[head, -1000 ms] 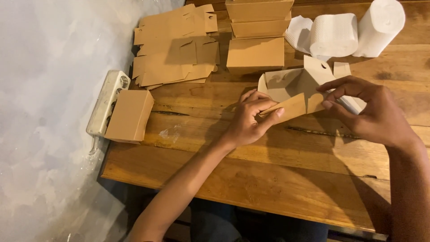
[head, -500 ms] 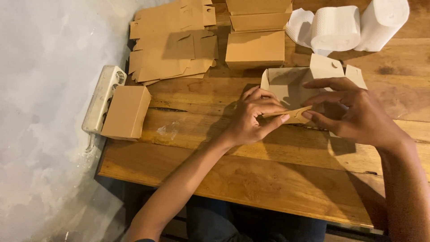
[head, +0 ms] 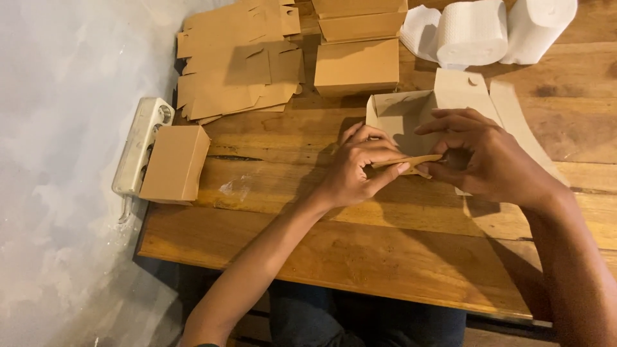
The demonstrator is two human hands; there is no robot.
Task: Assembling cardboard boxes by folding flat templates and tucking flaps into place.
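At far left a white power strip (head: 138,149) lies beside a closed brown box (head: 175,163) on the table (head: 334,250). At centre the left hand (head: 360,168) and right hand (head: 488,160) both pinch a flap of the half-folded cardboard box (head: 411,112).

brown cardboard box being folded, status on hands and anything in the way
Both hands, left hand and right hand, pinching the front flap of the half-formed brown cardboard box. Box open on the wooden table. Nothing in the way.
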